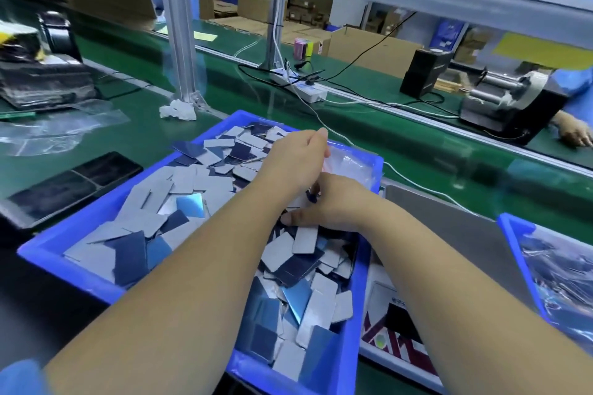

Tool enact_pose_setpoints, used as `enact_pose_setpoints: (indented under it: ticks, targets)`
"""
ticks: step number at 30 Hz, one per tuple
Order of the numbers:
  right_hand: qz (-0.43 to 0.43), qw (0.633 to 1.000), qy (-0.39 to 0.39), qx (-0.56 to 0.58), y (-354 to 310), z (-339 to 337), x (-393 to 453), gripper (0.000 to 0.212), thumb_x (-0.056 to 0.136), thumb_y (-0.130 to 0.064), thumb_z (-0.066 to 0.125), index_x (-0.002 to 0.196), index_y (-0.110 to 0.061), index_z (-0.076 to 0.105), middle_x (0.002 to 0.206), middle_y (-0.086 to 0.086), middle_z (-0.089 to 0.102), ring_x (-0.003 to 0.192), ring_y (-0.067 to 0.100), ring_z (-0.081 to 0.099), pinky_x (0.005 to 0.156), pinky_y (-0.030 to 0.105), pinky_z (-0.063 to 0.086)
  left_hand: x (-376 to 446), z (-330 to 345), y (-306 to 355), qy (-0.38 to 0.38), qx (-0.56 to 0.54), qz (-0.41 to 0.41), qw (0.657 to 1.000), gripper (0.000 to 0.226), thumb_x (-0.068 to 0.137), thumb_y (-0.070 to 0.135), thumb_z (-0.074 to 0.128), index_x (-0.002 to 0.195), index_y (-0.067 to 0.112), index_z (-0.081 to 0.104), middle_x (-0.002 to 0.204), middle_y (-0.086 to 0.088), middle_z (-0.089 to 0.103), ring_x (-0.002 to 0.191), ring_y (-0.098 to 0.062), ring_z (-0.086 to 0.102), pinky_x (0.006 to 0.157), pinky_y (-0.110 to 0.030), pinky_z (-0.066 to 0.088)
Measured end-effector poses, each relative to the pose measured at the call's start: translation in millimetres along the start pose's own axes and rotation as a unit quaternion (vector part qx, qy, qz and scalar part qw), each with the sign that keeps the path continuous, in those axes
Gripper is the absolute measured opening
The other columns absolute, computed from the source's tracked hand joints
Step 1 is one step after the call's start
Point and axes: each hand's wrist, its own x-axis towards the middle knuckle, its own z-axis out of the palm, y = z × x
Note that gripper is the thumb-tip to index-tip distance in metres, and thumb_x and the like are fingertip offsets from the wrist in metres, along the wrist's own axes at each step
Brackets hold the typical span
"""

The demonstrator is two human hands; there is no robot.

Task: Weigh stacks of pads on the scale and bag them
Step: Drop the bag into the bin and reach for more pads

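Observation:
A blue bin [51, 250] in front of me is full of loose grey and dark blue pads [179, 183]. My left hand [295, 160] reaches over the bin's far right corner and grips the edge of a clear plastic bag [349, 167] lying there. My right hand [330, 205] sits just below it, fingers curled round a small stack of pads at the bag's mouth. The scale [455, 234], a grey platform with a front panel, stands to the right of the bin, partly hidden by my right forearm.
A second blue bin [513, 234] with filled bags is at the right edge. Empty clear bags [57, 128] lie at the left on the green belt. A power strip [301, 86] with cables, a label dispenser [507, 102] and another person's hand [574, 131] are beyond.

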Motion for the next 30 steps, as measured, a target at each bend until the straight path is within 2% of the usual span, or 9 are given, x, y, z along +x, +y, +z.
enact_pose_setpoints:
  ticks: [2,4,9,12,15,21,30]
  targets:
    - [0.009,1.000,0.002,0.007,-1,2,0,0.075,0.060,-0.075,0.074,0.106,-0.020,0.053,0.097,-0.001,0.063,0.087,0.016,0.059,0.084,0.039,0.053,2,1,-1,0.000,0.004,0.002,1.000,0.045,0.103,0.042,0.036,0.086,0.021,0.071,0.088,0.016,0.061,0.085,0.001,0.052,0.067,-0.017,0.033]
    - [0.021,1.000,0.001,0.014,-4,3,-2,0.073,0.058,-0.075,0.075,0.101,-0.021,0.053,0.091,-0.002,0.063,0.082,0.013,0.059,0.077,0.036,0.054,3,1,-2,0.003,0.003,0.007,1.000,0.045,0.103,0.042,0.036,0.086,0.020,0.071,0.085,0.015,0.061,0.084,0.005,0.051,0.067,-0.015,0.033]
    - [0.015,0.998,-0.004,0.056,-9,2,-9,0.060,0.060,-0.066,0.079,0.083,-0.016,0.055,0.067,-0.002,0.060,0.063,0.016,0.057,0.055,0.029,0.044,2,0,-1,0.007,0.002,0.009,1.000,0.044,0.103,0.043,0.037,0.085,0.020,0.071,0.085,0.011,0.063,0.082,0.003,0.053,0.065,-0.018,0.035]
    - [0.005,0.996,0.001,0.084,-10,-2,-15,0.055,0.060,-0.060,0.083,0.081,-0.015,0.058,0.060,-0.002,0.057,0.055,0.016,0.054,0.052,0.027,0.043,1,-2,0,0.012,0.004,0.008,1.000,0.044,0.103,0.043,0.038,0.083,0.021,0.070,0.083,0.012,0.063,0.079,0.001,0.054,0.065,-0.020,0.036]
    - [-0.002,0.994,0.010,0.113,-7,-2,-18,0.051,0.061,-0.053,0.086,0.084,-0.016,0.059,0.064,-0.004,0.055,0.058,0.015,0.051,0.052,0.027,0.040,0,-2,2,0.006,0.005,0.011,1.000,0.044,0.103,0.042,0.037,0.083,0.020,0.069,0.083,0.010,0.063,0.077,-0.005,0.055,0.066,-0.023,0.038]
    - [0.001,0.969,0.077,0.234,4,0,-22,0.039,0.060,-0.035,0.092,0.065,-0.021,0.056,0.060,-0.009,0.051,0.054,0.010,0.044,0.050,0.024,0.034,-4,-3,4,0.003,0.000,0.007,1.000,0.043,0.103,0.043,0.038,0.080,0.021,0.068,0.080,0.009,0.061,0.075,-0.008,0.055,0.065,-0.025,0.038]
    - [-0.012,0.978,0.115,0.174,0,-2,-24,0.037,0.066,-0.040,0.087,0.068,-0.024,0.054,0.075,-0.008,0.052,0.066,0.011,0.047,0.054,0.028,0.032,-5,-3,4,-0.001,-0.001,-0.004,1.000,0.046,0.103,0.044,0.038,0.084,0.018,0.070,0.096,-0.003,0.069,0.088,-0.020,0.060,0.075,-0.027,0.043]
